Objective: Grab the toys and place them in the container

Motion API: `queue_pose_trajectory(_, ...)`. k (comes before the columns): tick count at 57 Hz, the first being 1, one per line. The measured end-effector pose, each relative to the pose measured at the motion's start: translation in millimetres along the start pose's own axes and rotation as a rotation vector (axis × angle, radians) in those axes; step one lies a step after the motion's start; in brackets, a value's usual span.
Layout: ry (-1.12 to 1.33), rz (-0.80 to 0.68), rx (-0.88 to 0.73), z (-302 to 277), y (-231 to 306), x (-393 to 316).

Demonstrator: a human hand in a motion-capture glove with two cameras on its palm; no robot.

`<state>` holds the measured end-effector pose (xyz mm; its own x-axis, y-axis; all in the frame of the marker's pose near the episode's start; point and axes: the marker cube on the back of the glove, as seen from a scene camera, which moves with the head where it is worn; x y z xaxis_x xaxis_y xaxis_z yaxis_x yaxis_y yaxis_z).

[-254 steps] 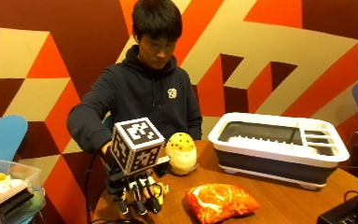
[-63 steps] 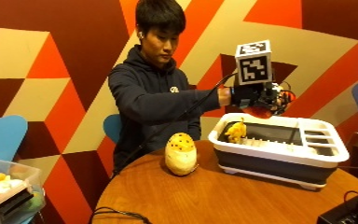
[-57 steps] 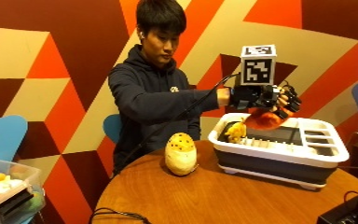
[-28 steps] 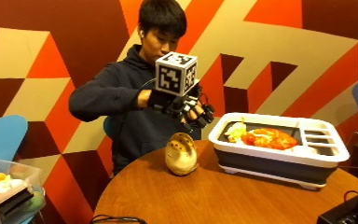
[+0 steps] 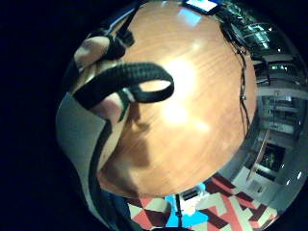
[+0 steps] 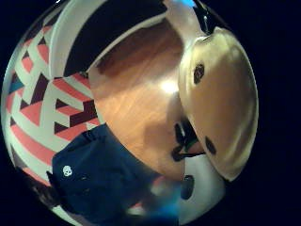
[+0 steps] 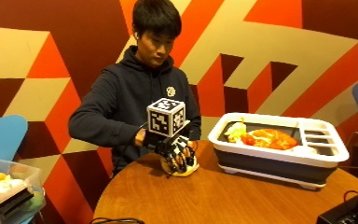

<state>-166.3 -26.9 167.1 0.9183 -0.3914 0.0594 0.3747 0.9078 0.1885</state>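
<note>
Curling down over the smooth, rounded yellow toy [image 7: 180, 169], your gloved right hand [image 7: 176, 156] wraps its fingers around it, white container [image 7: 278, 156] at three o'clock.

A yellow toy [image 7: 180, 168] sits on the round wooden table [image 7: 229, 200], just beside the container [image 7: 278, 149], and most of it is hidden under the gloved right hand [image 7: 176, 156], whose fingers reach down over its top. Up close it looks smooth and shiny, pale yellow with small dark spots [image 6: 221, 99]. The container is a white tub with a dark grey bottom, standing flat on the table, and inside it lie an orange and white crinkly toy [image 7: 272, 138] and a small pale yellow toy [image 7: 233, 132], touching each other.
</note>
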Motion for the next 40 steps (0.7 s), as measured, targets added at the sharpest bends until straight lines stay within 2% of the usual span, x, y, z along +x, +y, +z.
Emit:
queue_pose_trajectory(7, -0.003, -0.046, 0.108, -4.8, -5.8, 7.9)
queue_pose_trajectory(16, -0.01, -0.052, 0.094, -31.2, -5.9, 11.2)
queue_pose_trajectory(21, -0.029, -0.046, 0.143, -67.2, 5.8, 4.7)
queue_pose_trajectory(29, -0.133, -0.033, 0.337, -159.7, 13.2, -8.5)
queue_pose_trajectory(34, -0.262, -0.061, 0.441, -209.0, -5.3, -11.9)
queue_pose_trajectory(40, -0.421, -0.108, 0.509, -236.3, -38.4, -45.5)
